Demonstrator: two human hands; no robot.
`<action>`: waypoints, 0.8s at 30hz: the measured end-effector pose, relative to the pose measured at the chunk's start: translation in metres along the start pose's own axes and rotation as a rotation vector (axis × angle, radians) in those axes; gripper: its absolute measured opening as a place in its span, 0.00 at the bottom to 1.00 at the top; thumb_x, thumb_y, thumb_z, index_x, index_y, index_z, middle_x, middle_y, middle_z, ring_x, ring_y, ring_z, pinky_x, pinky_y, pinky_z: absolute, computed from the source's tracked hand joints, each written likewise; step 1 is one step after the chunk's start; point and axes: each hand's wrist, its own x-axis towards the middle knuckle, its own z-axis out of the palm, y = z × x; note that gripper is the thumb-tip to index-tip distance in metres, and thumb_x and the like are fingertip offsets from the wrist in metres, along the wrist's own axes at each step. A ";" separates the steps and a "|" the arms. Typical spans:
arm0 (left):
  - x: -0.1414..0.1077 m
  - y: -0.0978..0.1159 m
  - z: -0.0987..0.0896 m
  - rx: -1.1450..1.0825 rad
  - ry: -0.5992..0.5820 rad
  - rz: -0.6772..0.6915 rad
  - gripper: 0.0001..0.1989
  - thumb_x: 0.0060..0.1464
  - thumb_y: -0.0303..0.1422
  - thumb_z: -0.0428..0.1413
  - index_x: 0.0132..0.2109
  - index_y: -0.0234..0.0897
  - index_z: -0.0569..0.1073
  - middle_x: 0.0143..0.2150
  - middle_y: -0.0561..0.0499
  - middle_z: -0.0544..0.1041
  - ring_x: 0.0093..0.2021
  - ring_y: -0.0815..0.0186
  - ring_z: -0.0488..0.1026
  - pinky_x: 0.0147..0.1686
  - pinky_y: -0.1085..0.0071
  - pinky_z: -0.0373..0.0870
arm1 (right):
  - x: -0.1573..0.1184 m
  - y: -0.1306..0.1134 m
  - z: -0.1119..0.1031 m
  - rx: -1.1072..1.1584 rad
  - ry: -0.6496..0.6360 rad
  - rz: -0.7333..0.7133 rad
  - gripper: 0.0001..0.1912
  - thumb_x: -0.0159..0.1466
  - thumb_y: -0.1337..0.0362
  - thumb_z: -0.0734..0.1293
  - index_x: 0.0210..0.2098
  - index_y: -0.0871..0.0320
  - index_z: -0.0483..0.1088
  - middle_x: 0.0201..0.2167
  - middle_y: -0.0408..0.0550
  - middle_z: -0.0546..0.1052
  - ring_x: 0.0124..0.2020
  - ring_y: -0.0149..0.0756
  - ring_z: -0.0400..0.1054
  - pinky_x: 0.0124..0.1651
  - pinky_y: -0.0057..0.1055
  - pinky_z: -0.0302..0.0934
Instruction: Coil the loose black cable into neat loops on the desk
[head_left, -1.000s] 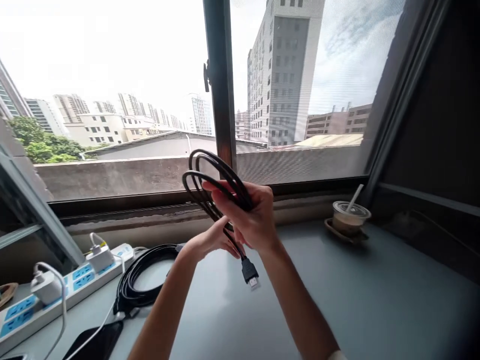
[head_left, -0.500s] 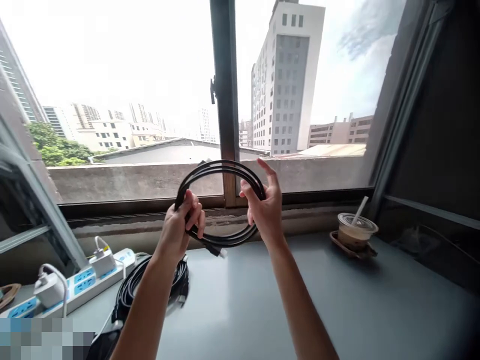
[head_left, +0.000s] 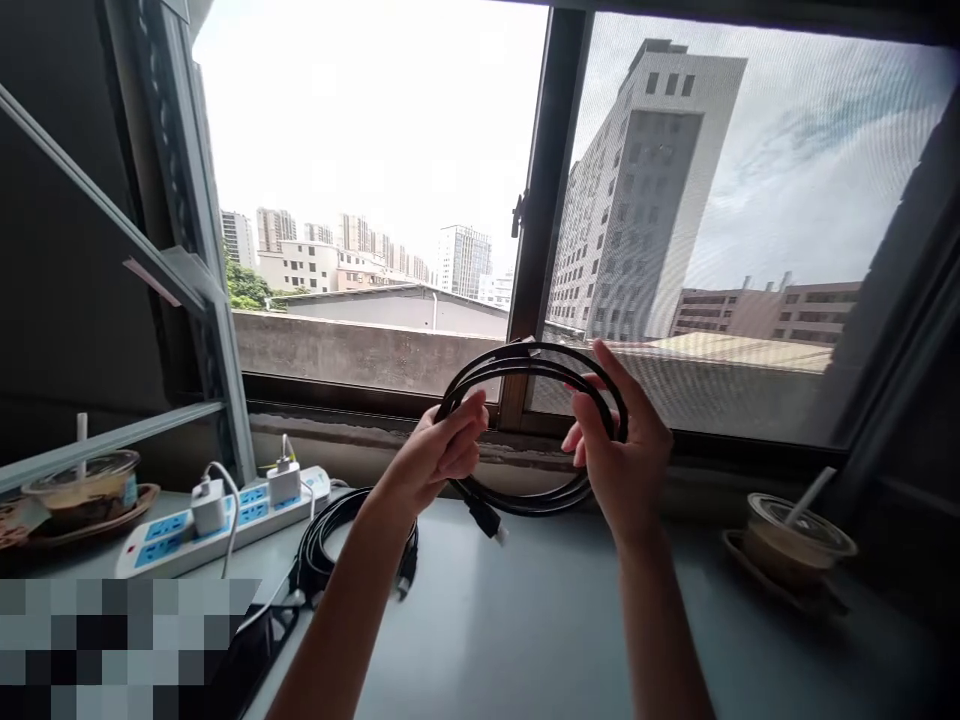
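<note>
Coiled cable [head_left: 525,500]: hanging above the worktop [head_left: 540,640] centre.
Power strip [head_left: 225,510]: lying along left rear edge.
Cup [head_left: 799,540]: standing at right edge.

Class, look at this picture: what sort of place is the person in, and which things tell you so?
Probably an office or room high in a city block: a desk at a window facing towers, a power strip with chargers, and iced drinks.

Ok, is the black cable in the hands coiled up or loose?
Coiled: the black cable forms a round loop of several turns, left hand and right hand gripping opposite sides, one plug dangling.
</note>
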 end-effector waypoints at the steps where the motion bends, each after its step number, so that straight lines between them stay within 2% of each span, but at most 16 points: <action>1: -0.001 0.001 0.000 0.018 -0.005 -0.013 0.21 0.45 0.45 0.62 0.23 0.33 0.66 0.09 0.63 0.49 0.10 0.81 0.42 0.11 0.82 0.41 | 0.000 0.000 0.000 -0.016 0.010 -0.018 0.23 0.59 0.57 0.66 0.54 0.46 0.66 0.40 0.46 0.73 0.14 0.20 0.60 0.13 0.21 0.57; 4: -0.004 0.005 -0.001 -0.008 -0.040 -0.020 0.22 0.40 0.48 0.64 0.23 0.34 0.67 0.08 0.63 0.48 0.10 0.81 0.41 0.12 0.81 0.42 | 0.000 0.001 0.001 -0.025 0.029 -0.052 0.20 0.60 0.59 0.66 0.52 0.46 0.68 0.39 0.45 0.73 0.14 0.19 0.59 0.13 0.22 0.56; 8: -0.003 0.008 -0.004 -0.155 -0.183 -0.057 0.29 0.46 0.59 0.52 0.21 0.34 0.66 0.08 0.61 0.46 0.10 0.79 0.41 0.12 0.79 0.40 | 0.001 0.001 0.002 0.003 0.007 -0.103 0.16 0.61 0.62 0.65 0.49 0.46 0.71 0.35 0.42 0.72 0.15 0.20 0.60 0.14 0.23 0.56; 12: -0.001 0.009 -0.004 -0.197 -0.196 -0.117 0.26 0.56 0.50 0.47 0.19 0.36 0.62 0.09 0.61 0.44 0.10 0.78 0.39 0.11 0.78 0.38 | 0.003 0.002 0.001 0.008 0.007 -0.122 0.13 0.62 0.63 0.64 0.46 0.49 0.72 0.33 0.42 0.71 0.17 0.21 0.61 0.16 0.23 0.55; 17: 0.000 0.008 -0.001 -0.222 -0.189 -0.126 0.19 0.58 0.41 0.47 0.22 0.36 0.63 0.10 0.62 0.43 0.10 0.77 0.40 0.11 0.79 0.39 | 0.007 0.006 -0.003 -0.004 -0.053 -0.090 0.11 0.63 0.64 0.63 0.44 0.53 0.73 0.32 0.42 0.71 0.21 0.23 0.62 0.21 0.23 0.56; 21: 0.002 0.003 0.003 -0.202 -0.196 -0.125 0.16 0.59 0.38 0.46 0.26 0.35 0.67 0.11 0.61 0.44 0.11 0.77 0.41 0.11 0.79 0.39 | 0.011 0.013 -0.005 -0.032 -0.018 -0.095 0.10 0.63 0.62 0.63 0.42 0.54 0.74 0.31 0.44 0.72 0.30 0.28 0.66 0.30 0.25 0.60; 24: 0.003 -0.002 0.008 -0.135 -0.120 -0.120 0.18 0.61 0.42 0.44 0.34 0.34 0.71 0.12 0.62 0.44 0.12 0.77 0.41 0.12 0.79 0.40 | 0.013 0.016 -0.006 -0.037 0.007 -0.044 0.10 0.61 0.61 0.65 0.40 0.55 0.75 0.32 0.45 0.73 0.32 0.30 0.67 0.31 0.26 0.60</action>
